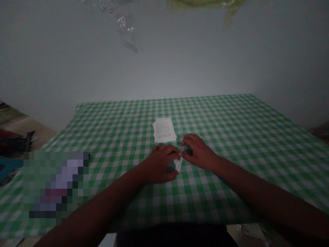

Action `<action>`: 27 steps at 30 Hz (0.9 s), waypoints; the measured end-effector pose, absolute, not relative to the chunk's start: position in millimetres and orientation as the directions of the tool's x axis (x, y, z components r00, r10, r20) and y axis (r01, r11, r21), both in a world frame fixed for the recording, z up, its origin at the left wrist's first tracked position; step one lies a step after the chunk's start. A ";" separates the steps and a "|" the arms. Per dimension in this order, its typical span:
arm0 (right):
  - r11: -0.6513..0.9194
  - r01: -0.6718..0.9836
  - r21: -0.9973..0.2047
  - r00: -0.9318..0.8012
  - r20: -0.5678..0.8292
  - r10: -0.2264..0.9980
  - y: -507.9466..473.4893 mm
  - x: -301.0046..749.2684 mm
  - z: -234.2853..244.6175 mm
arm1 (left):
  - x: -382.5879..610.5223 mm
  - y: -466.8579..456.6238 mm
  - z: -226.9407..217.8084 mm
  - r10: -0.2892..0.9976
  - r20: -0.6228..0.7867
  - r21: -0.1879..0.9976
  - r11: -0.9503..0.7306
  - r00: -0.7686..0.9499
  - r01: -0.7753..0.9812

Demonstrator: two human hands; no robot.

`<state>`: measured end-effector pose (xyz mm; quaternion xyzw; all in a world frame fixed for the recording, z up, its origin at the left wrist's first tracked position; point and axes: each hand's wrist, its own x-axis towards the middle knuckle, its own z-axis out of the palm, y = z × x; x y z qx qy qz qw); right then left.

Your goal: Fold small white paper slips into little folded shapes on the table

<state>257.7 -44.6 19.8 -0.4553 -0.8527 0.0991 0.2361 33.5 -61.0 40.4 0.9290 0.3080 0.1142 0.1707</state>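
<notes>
A small piece of white paper [179,164] lies between my hands near the front of the table, partly covered by fingers. My left hand [160,164] curves over its left side, thumb at the lower end and fingertips at the upper end. At the paper's upper right, my right hand [197,151] pinches the edge between thumb and bent fingers. Just beyond both hands sits a small stack of printed white sheets [164,130], slightly fanned, with lines of text too small to read.
A green and white checked cloth [218,120] covers the table. On the left lies a pixelated, dark-edged flat object [61,185]. Toward the back is a thin clear strip [131,115]. A pale wall [180,61] with clear plastic [127,31] hanging on it stands behind.
</notes>
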 end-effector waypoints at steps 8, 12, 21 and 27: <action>0.741 0.542 -0.396 -0.696 0.282 0.660 -51.9 263.4 29.2 | 41.0 -65.3 27.5 0.729 0.172 0.400 -0.666 0.662 0.630; 0.757 0.529 -0.383 -0.712 0.286 0.641 -52.2 261.5 26.7 | 38.2 -64.4 26.3 0.714 0.191 0.424 -0.679 0.674 0.599; 0.771 0.559 -0.304 -0.682 0.360 0.637 -56.9 252.8 26.6 | 37.0 -60.0 33.6 0.657 0.224 0.455 -0.724 0.720 0.519; 0.765 0.577 -0.288 -0.624 0.449 0.640 -64.4 243.6 31.3 | 36.2 -61.4 39.4 0.687 0.274 0.460 -0.708 0.674 0.535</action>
